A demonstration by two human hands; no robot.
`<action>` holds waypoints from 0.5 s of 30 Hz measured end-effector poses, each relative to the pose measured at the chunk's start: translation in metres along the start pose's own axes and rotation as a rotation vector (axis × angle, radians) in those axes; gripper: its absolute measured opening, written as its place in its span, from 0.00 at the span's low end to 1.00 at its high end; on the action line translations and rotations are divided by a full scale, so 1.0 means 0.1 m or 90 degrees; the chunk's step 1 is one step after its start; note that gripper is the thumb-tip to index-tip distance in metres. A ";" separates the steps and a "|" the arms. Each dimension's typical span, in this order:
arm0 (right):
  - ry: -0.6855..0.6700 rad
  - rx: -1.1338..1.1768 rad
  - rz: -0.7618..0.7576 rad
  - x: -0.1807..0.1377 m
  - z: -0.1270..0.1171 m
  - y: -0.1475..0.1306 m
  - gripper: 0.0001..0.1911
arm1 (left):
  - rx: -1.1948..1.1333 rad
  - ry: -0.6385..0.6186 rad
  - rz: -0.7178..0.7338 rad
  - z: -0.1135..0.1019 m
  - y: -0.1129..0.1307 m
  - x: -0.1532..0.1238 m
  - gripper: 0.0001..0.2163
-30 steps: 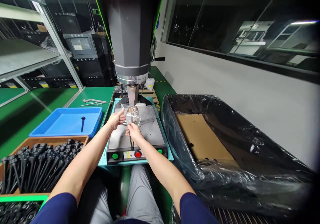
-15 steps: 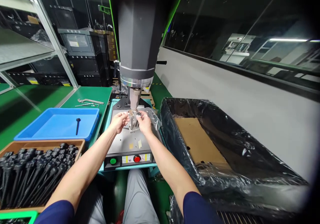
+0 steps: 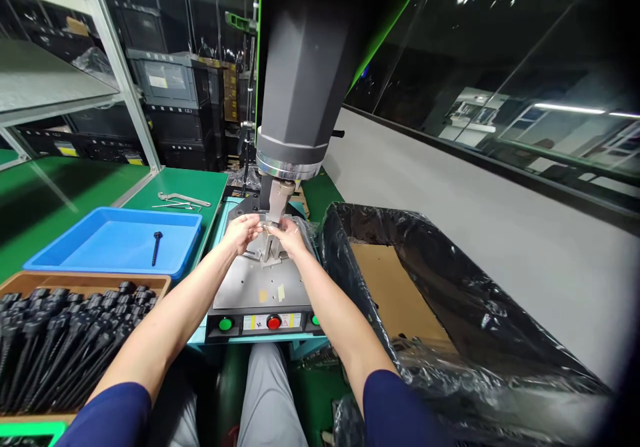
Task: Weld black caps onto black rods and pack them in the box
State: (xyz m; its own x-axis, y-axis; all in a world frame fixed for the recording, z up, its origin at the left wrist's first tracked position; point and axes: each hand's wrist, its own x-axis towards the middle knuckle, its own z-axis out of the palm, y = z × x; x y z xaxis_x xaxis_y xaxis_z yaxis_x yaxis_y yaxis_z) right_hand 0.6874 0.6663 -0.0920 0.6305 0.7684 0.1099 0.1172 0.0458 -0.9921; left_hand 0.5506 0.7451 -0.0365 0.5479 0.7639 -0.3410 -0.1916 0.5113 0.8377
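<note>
My left hand (image 3: 243, 232) is closed, thumb and fingers pinched together, at the left side of a metal fixture (image 3: 271, 254). From the right, my right hand (image 3: 292, 238) reaches to the top of the same fixture, its thumb and fingers also pinched. Between the fingertips something small shows, too small to name. Just above the hands hangs the metal tool head (image 3: 279, 202) of a large press-like machine (image 3: 300, 80). Crumpled clear plastic (image 3: 309, 227) lies behind my right hand.
A blue tray (image 3: 113, 240) holds one black bolt-like part (image 3: 157, 248). Nearer stands a brown bin (image 3: 165, 286) of similar parts. Wrenches (image 3: 185, 199) lie on the green table. A red button (image 3: 273, 324) sits on the machine's front; a black-lined box (image 3: 350, 280) stands right.
The view has swung slightly left, so the machine appears farther right and tilted. My two hands have come closer together over the fixture.
</note>
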 end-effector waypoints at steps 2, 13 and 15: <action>-0.048 0.001 -0.014 0.01 -0.06 -0.04 0.19 | 0.002 0.000 -0.002 -0.01 0.00 0.02 0.08; -0.032 0.028 0.037 0.04 -0.10 -0.04 0.17 | 0.025 -0.017 0.011 -0.07 -0.10 0.04 0.11; -0.022 0.030 0.049 0.02 -0.09 -0.02 0.18 | 0.030 -0.015 0.013 -0.08 -0.12 0.02 0.13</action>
State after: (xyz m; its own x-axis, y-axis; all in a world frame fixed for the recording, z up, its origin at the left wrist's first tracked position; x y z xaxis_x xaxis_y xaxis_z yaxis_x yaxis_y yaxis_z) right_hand 0.6949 0.6622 -0.0895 0.6093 0.7923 0.0320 0.0325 0.0154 -0.9994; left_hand 0.5475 0.7432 -0.0506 0.5640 0.7639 -0.3136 -0.1649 0.4764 0.8636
